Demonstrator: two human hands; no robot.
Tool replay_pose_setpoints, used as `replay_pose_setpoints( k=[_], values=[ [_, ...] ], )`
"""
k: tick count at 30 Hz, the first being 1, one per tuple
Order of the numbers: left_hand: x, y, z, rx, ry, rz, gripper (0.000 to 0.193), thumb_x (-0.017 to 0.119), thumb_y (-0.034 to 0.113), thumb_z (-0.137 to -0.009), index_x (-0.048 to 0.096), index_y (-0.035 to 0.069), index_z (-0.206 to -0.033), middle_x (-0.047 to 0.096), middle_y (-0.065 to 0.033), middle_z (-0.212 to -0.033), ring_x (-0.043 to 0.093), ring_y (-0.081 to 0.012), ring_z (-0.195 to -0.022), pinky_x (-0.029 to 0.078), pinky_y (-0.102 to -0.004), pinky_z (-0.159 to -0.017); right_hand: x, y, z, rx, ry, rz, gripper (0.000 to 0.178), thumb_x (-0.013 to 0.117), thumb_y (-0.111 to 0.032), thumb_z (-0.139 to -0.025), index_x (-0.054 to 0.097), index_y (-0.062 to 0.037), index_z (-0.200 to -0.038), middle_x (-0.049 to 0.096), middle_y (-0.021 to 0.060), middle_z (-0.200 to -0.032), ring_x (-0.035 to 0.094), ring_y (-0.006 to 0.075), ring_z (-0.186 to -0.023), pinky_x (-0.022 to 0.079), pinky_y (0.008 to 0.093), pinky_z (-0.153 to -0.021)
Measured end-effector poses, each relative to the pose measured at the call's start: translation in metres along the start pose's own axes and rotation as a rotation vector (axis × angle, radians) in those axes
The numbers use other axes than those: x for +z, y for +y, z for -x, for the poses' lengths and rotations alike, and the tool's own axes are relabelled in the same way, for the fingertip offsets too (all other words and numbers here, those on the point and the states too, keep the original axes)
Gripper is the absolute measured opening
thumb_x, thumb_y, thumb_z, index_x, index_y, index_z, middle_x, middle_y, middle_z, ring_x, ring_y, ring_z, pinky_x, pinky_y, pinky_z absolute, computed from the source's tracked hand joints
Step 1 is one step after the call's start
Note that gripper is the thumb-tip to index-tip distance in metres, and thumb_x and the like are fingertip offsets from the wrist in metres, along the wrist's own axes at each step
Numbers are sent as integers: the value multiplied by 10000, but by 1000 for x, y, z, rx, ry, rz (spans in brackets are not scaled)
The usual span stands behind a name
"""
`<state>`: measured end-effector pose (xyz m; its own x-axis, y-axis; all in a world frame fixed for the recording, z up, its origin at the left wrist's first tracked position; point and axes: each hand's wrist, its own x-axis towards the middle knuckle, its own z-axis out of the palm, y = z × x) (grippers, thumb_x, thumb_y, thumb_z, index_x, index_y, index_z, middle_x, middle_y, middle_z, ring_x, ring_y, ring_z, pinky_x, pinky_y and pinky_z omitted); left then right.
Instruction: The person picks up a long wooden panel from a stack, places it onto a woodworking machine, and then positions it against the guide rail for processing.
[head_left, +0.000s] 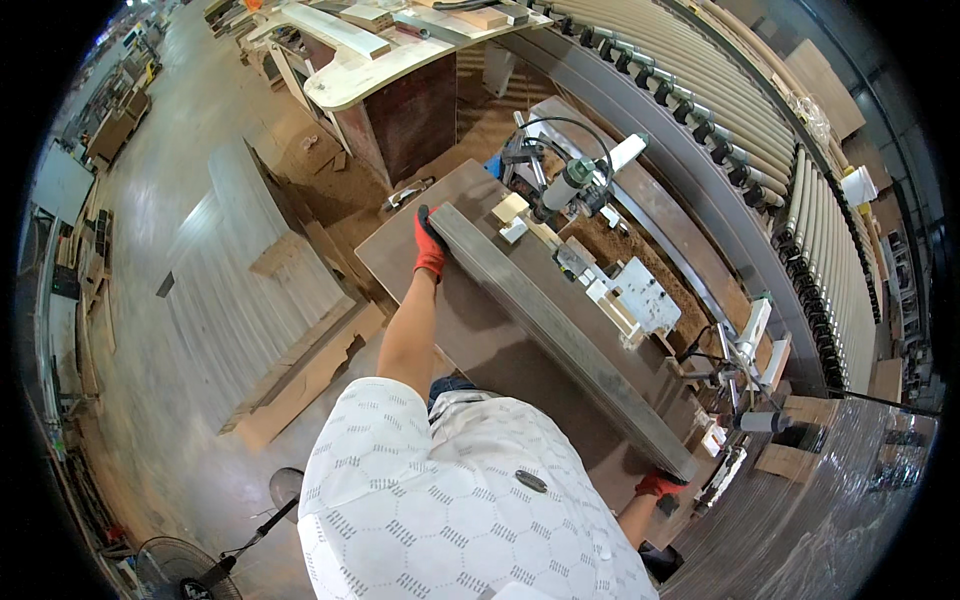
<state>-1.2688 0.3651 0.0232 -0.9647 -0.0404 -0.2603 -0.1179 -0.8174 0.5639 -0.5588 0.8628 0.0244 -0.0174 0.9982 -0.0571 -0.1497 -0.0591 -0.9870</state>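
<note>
A long stack of narrow grey wooden boards (560,340) slants across the brown workbench (480,350) in front of me. My left hand (430,245), in a red glove with black on it, is closed around its far left end. At the near right end, my right hand (660,486), gloved the same way, grips the stack from below; some of its fingers are hidden. Just beyond the boards are small wooden blocks (512,210), a white metal plate (645,295) and a drill-like machine head (568,185) with black hoses.
Grey planks (190,290) lie piled on the floor to the left. A roller conveyor (700,75) runs along the far right. Plastic-wrapped boards (800,520) stand at the near right, a fan (180,570) at the lower left. A pale-topped table (400,60) is farther back.
</note>
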Motion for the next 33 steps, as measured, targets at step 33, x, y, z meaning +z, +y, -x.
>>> replay_pose_setpoints(
  k=[33],
  values=[
    [56, 128, 44, -670, -327, -608, 767, 599, 775, -987, 744, 53, -1201, 725, -24, -1034, 668, -183, -940, 542, -347, -927, -40, -135, 2, 588, -698, -382, 919, 480, -769, -1020, 413, -107, -1653, 417, 166, -1708, 386, 395, -1561, 266, 618, -1295]
  ],
)
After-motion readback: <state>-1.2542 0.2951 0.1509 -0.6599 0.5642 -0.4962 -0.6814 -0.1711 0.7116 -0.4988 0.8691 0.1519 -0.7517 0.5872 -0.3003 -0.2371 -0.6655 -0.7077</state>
